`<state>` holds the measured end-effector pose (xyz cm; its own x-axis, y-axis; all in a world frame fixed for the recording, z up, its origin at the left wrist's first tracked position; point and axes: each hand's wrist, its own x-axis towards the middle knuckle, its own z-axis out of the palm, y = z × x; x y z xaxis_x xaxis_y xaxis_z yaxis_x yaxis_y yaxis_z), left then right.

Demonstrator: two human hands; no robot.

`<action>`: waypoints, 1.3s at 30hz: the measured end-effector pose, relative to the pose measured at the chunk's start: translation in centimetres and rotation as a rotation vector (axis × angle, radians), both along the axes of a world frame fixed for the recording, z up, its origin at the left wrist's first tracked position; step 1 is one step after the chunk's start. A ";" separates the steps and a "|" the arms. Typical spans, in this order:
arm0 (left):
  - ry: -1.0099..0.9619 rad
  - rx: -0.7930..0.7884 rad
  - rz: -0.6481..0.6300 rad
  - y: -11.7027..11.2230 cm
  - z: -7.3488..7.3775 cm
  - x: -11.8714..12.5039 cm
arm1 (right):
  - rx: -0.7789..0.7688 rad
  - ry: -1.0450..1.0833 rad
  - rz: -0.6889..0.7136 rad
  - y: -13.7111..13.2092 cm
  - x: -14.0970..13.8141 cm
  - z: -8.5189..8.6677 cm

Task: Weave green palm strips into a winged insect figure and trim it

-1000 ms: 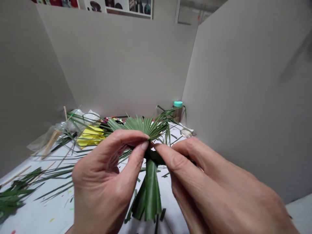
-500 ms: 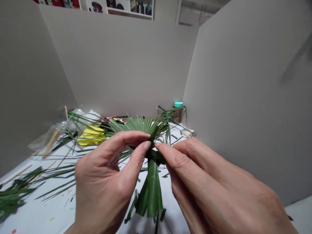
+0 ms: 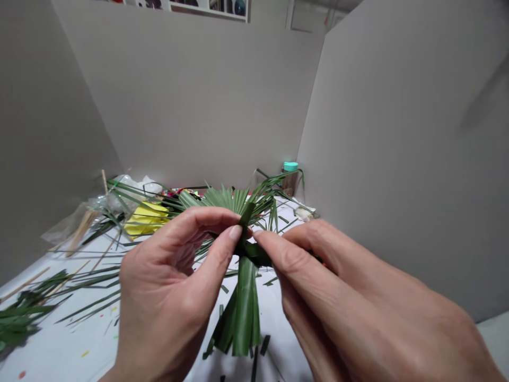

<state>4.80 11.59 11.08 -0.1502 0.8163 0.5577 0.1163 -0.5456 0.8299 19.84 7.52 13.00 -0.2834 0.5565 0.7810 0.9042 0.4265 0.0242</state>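
Observation:
Between my hands, above the white tabletop, is a folded piece of green palm leaf (image 3: pixel 245 313) with flat strips fanning downward and a pointed tip sticking up. My left hand (image 3: pixel 178 286) pinches it near the top between thumb and forefinger. From the right, my right hand (image 3: pixel 342 292) grips a side strip close to the same knot, its thumb and forefinger nearly touching my left fingertips. The folds in the middle are partly covered by my fingers.
Behind my hands lies a large fan palm leaf (image 3: pixel 226 200). Yellow paper (image 3: pixel 147 217) and a clear plastic bag (image 3: pixel 135 193) sit at back left, with cut leaves (image 3: pixel 24 318) at the left edge. A teal-lidded bottle (image 3: pixel 290 178) stands by the grey partition (image 3: pixel 397 159).
The lower strips of the held leaf have swung slightly left, and the piece tilts a little. Both hands keep their grip. The whole view has shifted slightly.

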 end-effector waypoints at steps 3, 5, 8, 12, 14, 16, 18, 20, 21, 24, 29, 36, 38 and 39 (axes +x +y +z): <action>0.024 0.006 0.031 -0.1 0.0 0.0 | -0.081 0.000 0.037 -0.3 0.6 -0.2; 0.038 0.007 0.058 -0.1 0.0 -0.1 | -0.112 0.003 0.074 -0.5 1.0 -0.4; 0.090 0.025 0.115 -0.1 -0.2 -0.2 | -0.149 -0.006 0.092 -0.8 1.1 -0.3; 0.101 0.037 0.103 -0.2 -0.4 -0.2 | -0.212 0.006 0.071 -1.3 0.6 0.2; 0.065 0.029 0.062 -0.3 -0.4 -0.2 | -0.232 0.011 0.074 -1.5 0.5 0.5; 0.046 0.015 0.044 -0.2 -0.2 -0.2 | -0.256 0.017 0.074 -1.7 0.4 0.6; 0.044 0.003 0.048 -0.2 -0.1 -0.1 | -0.264 0.025 0.068 -1.8 0.3 0.7; 0.041 -0.005 0.047 -0.2 0.0 -0.1 | -0.265 0.031 0.056 -1.9 0.2 0.7; 0.038 -0.003 0.045 -0.2 0.0 -0.1 | -0.267 0.034 0.044 -1.8 0.1 0.6; 0.041 0.002 0.061 -0.3 -0.1 0.0 | -0.251 0.038 0.017 -1.6 0.3 0.3; 0.072 0.020 0.114 -0.4 -0.4 0.1 | -0.092 -0.015 0.069 -0.7 0.7 -0.2; 0.122 0.047 0.191 -0.5 -0.4 0.1 | 0.025 -0.013 -0.035 0.5 -0.8 -0.2; 0.100 0.035 0.164 -0.4 -0.4 0.1 | 0.028 -0.014 -0.036 0.6 -0.9 -0.3; 0.093 0.033 0.154 -0.3 -0.4 0.1 | 0.029 -0.014 -0.035 0.6 -1.0 -0.3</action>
